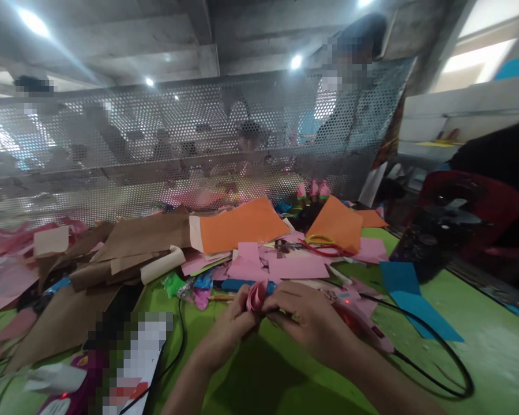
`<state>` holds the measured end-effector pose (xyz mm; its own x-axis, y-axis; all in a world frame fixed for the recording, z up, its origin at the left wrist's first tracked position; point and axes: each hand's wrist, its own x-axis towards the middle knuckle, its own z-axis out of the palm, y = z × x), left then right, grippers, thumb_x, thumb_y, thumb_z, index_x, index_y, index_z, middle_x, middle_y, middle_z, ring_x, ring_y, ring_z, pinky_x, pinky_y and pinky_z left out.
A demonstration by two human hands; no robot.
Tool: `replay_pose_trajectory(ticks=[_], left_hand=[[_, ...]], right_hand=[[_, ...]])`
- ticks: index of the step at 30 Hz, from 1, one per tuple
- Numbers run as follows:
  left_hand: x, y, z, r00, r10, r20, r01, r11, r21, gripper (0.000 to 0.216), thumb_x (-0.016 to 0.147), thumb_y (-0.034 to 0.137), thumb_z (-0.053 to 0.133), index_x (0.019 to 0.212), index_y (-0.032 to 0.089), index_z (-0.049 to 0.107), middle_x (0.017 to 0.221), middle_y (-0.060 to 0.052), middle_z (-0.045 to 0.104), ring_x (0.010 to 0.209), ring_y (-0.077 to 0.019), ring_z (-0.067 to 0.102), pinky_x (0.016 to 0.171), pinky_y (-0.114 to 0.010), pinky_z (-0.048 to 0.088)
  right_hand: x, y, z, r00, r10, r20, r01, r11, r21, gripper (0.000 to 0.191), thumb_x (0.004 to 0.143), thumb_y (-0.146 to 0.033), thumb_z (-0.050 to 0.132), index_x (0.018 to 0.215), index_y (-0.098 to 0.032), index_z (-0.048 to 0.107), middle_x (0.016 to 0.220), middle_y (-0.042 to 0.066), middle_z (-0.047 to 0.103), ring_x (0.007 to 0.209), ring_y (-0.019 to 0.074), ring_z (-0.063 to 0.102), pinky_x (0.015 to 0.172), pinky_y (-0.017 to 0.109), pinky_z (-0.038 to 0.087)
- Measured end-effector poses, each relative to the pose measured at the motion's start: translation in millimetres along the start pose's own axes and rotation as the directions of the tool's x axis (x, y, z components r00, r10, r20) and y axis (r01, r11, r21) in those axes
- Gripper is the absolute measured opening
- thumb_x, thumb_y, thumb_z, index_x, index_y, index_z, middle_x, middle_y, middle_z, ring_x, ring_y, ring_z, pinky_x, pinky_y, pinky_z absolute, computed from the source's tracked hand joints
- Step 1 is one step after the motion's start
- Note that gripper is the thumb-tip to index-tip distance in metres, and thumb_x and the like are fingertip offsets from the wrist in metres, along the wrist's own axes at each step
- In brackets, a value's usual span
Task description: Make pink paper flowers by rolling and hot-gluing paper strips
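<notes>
Your two forearms entered from the bottom edge and met over the green table (480,346). Your left hand (231,325) pinched the lower left side of the pink paper roll (256,295) between thumb and fingertips, a narrow grip closed on the paper. Your right hand (307,320) closed on the roll's right side in the same way, fingers curled, palm down.

The roll sat between both sets of fingertips, just above the table and near the frame's centre. Its long axis stood roughly upright, with the top leaning slightly toward your right hand. The free curled end pointed up and away from you, and the lower end was hidden by your fingers.

A red object (354,320) lay just beyond your right wrist, too blurred to identify. A black cable (454,360) looped across the table to its right. Blue paper (415,305) lay flat near that loop.

Beyond your hands, pink sheets (294,266) lay scattered. Behind them lay orange paper (242,225) in large pieces, with brown paper (134,236) piled to the left.

A perforated metal screen (199,127) stood across the far edge of the table. Other people showed behind it, well apart from your hands.
</notes>
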<state>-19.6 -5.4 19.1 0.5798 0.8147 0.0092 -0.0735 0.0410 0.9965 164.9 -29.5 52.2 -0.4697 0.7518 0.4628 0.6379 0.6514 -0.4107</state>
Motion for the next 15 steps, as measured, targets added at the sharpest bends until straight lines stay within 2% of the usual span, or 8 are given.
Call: replay_pose_trajectory(ticks=[8, 15], left_hand=[[1.8, -8.7, 0.4, 1.000, -0.021, 0.006, 0.021, 1.000, 0.005, 0.014, 0.077, 0.015, 0.048, 0.088, 0.021, 0.041, 0.071, 0.006, 0.036, 0.063, -0.0091, 0.030, 0.056, -0.022, 0.025], [1.1, -4.1, 1.9, 0.999, -0.041, 0.016, 0.041, 0.999, -0.017, 0.015, 0.075, 0.016, 0.048, 0.085, 0.021, 0.039, 0.069, 0.007, 0.033, 0.060, -0.0092, 0.028, 0.054, -0.022, 0.023]], right_hand=[[0.8, -4.7, 4.1, 0.998, -0.050, 0.036, 0.055, 0.989, -0.136, 0.010, 0.086, -0.012, 0.057, 0.085, -0.018, 0.063, 0.079, 0.003, 0.063, 0.073, 0.0175, 0.055, 0.065, 0.028, 0.037], [1.5, -3.4, 3.0, 0.998, -0.019, 0.065, 0.026, 0.994, -0.102, 0.009, 0.086, -0.012, 0.058, 0.085, -0.018, 0.063, 0.082, 0.003, 0.064, 0.075, 0.0168, 0.055, 0.066, 0.027, 0.038]])
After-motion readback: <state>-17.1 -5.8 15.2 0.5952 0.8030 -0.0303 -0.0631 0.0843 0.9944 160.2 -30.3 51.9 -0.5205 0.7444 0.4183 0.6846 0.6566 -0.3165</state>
